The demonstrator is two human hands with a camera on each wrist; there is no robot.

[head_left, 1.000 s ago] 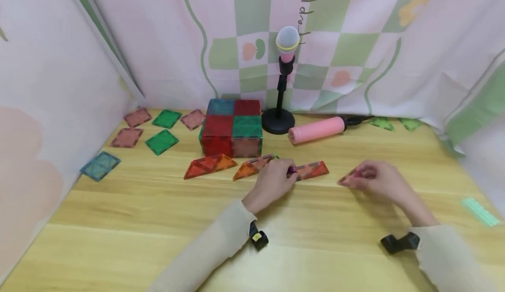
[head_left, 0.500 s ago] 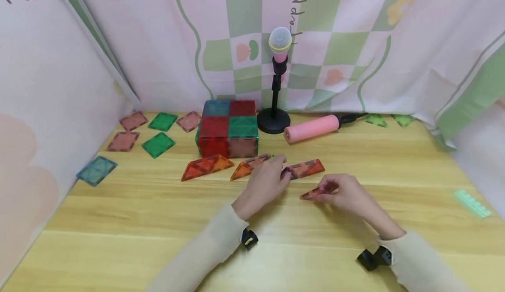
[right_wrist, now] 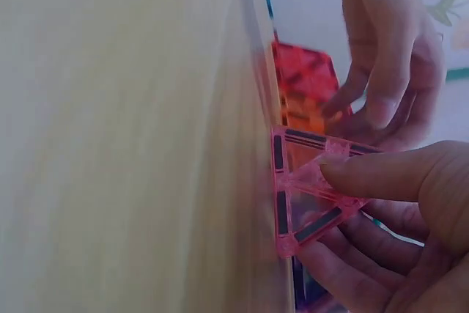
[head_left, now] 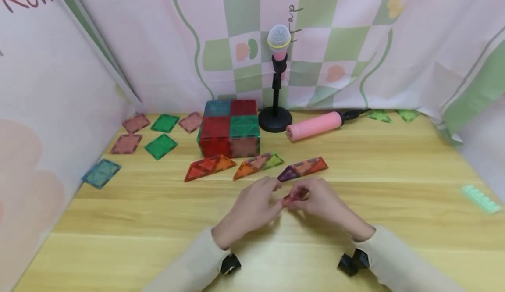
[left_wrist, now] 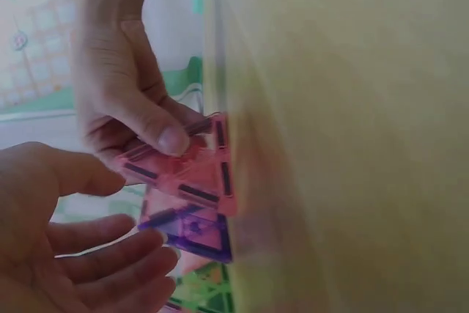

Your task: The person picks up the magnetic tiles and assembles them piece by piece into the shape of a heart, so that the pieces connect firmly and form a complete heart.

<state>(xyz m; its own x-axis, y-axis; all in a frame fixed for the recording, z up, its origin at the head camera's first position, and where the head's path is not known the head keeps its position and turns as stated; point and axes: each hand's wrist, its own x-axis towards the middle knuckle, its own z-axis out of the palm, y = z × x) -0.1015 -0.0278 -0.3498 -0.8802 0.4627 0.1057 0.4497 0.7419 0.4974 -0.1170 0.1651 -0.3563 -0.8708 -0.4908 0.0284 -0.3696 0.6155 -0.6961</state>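
My right hand pinches a clear pink triangular magnetic tile between thumb and fingers, its flat edge down at the tabletop. Beside it my left hand is spread with fingers relaxed; in the left wrist view its thumb comes close to the tile without a clear grip. Just beyond the hands stands a strip of purple, pink and red triangles. Left of that is an orange, pink and green strip, then a red and orange strip.
Behind the strips is a box built of square tiles. A microphone on a black stand and a pink cylinder are at the back. Loose green tiles and a blue tile lie left; a mint strip lies right.
My right hand has carried the pink triangle leftward and nearer to me. My left hand has left the purple-ended strip, drawing back toward the triangle; the strips are now uncovered.
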